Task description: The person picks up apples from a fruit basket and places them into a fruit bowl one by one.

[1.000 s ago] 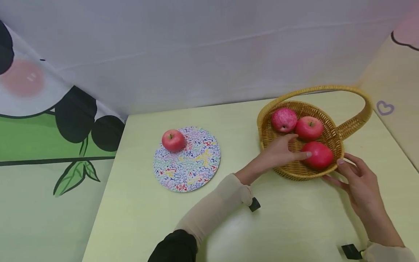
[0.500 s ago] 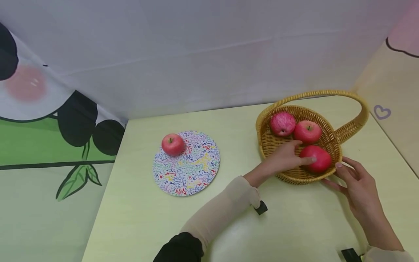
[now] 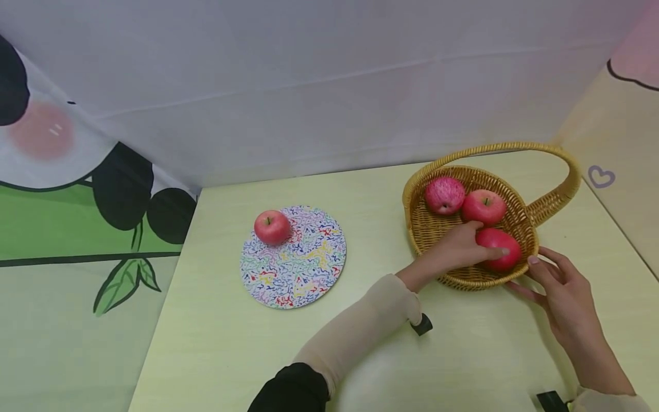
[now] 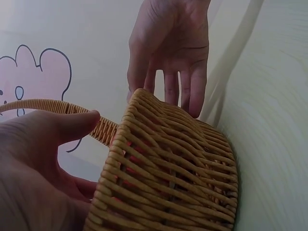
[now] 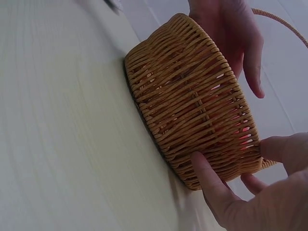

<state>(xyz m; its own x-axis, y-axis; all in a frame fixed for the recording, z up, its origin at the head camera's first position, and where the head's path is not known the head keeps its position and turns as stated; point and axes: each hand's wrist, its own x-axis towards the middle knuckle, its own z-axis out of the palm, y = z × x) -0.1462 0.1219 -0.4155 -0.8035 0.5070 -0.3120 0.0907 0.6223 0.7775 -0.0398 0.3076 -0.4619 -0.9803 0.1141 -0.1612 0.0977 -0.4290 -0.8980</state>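
Observation:
A wicker basket (image 3: 422, 226) with a tall arched handle stands at the table's right, holding three red apples. My left hand (image 3: 453, 247) reaches over its near left rim. In the head view the thumb lies across the nearest apple (image 3: 507, 260), with the fingers at its far left side and their tips hidden. The left wrist view shows that thumb straight above the rim. My right hand (image 3: 568, 297) holds the basket's right side, thumb at the rim and fingers against the woven wall, as the right wrist view also shows. Two apples, one speckled (image 3: 444, 195) and one plain (image 3: 484, 206), sit behind.
On the left of the pale table (image 3: 216, 355) lies a round board (image 3: 293, 274) with a colourful squiggle pattern. Another apple (image 3: 272, 227) sits at its upper left edge. A pale cloth wall (image 3: 309, 114) rises behind the table.
My left hand has moved right inside the basket, further over the nearest apple. My right hand keeps its place at the basket's side. The head view has shifted slightly.

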